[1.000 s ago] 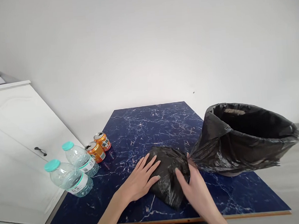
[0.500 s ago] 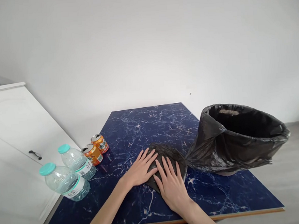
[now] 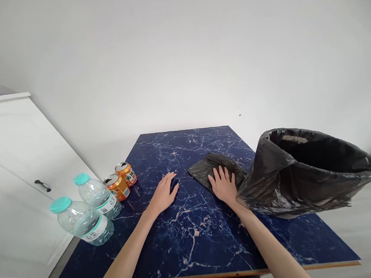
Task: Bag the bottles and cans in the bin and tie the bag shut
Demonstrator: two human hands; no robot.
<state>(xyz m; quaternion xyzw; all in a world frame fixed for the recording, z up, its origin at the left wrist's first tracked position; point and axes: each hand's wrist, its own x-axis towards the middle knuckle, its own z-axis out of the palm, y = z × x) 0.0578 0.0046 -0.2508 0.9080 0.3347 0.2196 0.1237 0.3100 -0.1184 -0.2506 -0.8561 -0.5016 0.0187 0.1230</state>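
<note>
My right hand [image 3: 223, 185] lies flat, fingers spread, on a flattened black plastic bag [image 3: 211, 165] in the middle of the dark blue marbled table [image 3: 195, 231]. My left hand [image 3: 164, 194] rests open on the bare tabletop just left of the bag, apart from it. Right of my right hand stands a bin lined with a black bag [image 3: 305, 171], its loose plastic touching the flat bag's right edge.
Two orange drink cans [image 3: 121, 182] stand at the table's left edge. Two clear water bottles with teal caps [image 3: 88, 207] lie beside them. A white cabinet [image 3: 19, 167] stands to the left, a white wall behind.
Both hands pressed the bunched bag flat. My right hand slid it away and to the right, toward the bin. My left hand came off it onto the table.
</note>
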